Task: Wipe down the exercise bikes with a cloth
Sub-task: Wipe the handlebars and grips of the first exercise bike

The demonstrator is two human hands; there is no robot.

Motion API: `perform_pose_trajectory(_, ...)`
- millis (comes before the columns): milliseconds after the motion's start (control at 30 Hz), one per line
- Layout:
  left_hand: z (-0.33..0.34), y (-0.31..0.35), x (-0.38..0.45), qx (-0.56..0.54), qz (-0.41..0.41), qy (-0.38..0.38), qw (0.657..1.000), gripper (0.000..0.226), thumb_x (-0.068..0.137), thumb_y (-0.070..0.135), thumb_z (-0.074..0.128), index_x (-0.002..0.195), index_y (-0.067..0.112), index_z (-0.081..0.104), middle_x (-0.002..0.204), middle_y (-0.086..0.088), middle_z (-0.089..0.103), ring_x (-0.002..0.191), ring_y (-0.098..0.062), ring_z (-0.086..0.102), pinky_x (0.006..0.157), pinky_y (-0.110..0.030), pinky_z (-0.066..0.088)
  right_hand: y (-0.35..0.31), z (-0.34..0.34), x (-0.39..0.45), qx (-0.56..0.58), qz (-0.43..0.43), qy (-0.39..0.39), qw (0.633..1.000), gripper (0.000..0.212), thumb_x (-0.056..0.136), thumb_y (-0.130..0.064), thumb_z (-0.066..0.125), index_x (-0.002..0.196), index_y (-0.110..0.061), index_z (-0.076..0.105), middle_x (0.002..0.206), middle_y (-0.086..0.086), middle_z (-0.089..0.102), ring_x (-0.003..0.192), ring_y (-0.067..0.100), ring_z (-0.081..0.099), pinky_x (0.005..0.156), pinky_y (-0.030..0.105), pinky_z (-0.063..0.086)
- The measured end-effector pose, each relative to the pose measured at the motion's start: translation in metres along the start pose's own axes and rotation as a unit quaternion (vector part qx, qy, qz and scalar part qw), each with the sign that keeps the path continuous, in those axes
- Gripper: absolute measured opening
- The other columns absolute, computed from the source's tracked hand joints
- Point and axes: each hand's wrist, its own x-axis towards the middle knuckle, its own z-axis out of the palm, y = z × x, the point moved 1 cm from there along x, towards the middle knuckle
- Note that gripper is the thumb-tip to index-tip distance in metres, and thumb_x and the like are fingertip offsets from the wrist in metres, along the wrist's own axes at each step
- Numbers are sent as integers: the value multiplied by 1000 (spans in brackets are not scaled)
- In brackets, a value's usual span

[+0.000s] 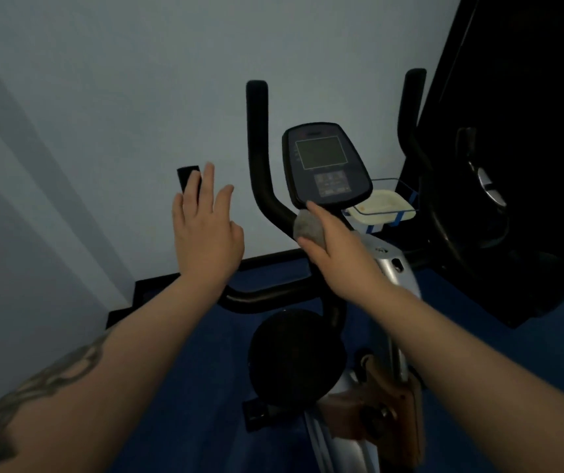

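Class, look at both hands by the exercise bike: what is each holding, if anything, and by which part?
The right hand grips a bunched grey cloth around its middle, against the handlebar below the console. The left hand is open, holding nothing.

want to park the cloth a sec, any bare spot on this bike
The tray beside the console looks bare. The stem below is crowded: right hand grips the cloth there. Left hand covers the left handlebar.
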Motion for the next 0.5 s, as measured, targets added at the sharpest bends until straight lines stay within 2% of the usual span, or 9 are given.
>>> perform_pose_trajectory(67, 0, 0, 0, 6, -11, 6, 1000, 63, 88, 6, 51, 148, 15, 35, 163, -8, 6, 149, -28, 5, 119, -45, 10, -8, -3, 19, -21, 6, 0, 1000, 63, 97, -38, 52, 151, -25, 22, 142, 1, 47, 123, 17, 48, 94, 26, 37)
perform_pose_trajectory(167, 2, -2, -1, 4, -26, 16, 1000, 67, 88, 3, 51, 151, 14, 29, 162, -11, 5, 149, -30, 3, 119, -46, 15, -7, 6, 0, 23, 15, 85, 996, 44, 94, -42, 56, 131, -27, 37, 113, -3, 61, 100, 15, 60, 74, 26, 43)
perform_pose_trajectory(233, 4, -3, 0, -5, -29, 17, 999, 67, 88, 2, 51, 151, 12, 30, 162, -12, 6, 149, -30, 3, 118, -46, 18, -3, 14, -23, 31, -26, 121, 992, 35, 93, -38, 59, 123, -28, 43, 108, -10, 59, 97, 7, 57, 74, 20, 42)
perform_pose_trajectory(300, 7, -3, 1, -20, -31, 25, 999, 66, 88, -1, 50, 151, 11, 30, 162, -11, 5, 149, -28, 1, 116, -42, 25, 1, 13, -24, 17, -61, 111, 992, 24, 94, -34, 60, 114, -29, 48, 103, -12, 58, 93, 3, 55, 72, 16, 40)
perform_pose_trajectory(400, 7, -3, 0, -58, -64, 50, 995, 71, 89, -5, 47, 153, 13, 23, 163, -7, -1, 150, -23, -1, 100, -25, 36, -10, -1, 18, 23, -68, 89, 993, 16, 94, -32, 60, 98, -24, 47, 90, -6, 58, 81, 9, 56, 62, 23, 41)
perform_pose_trajectory(500, 9, -3, 1, -83, -108, 62, 989, 74, 92, -6, 45, 155, 19, 15, 163, -6, -3, 149, -22, 1, 90, -21, 28, -41, -2, 70, 46, -98, 92, 990, 25, 93, -34, 61, 107, -17, 50, 102, 2, 57, 90, 15, 56, 70, 30, 45)
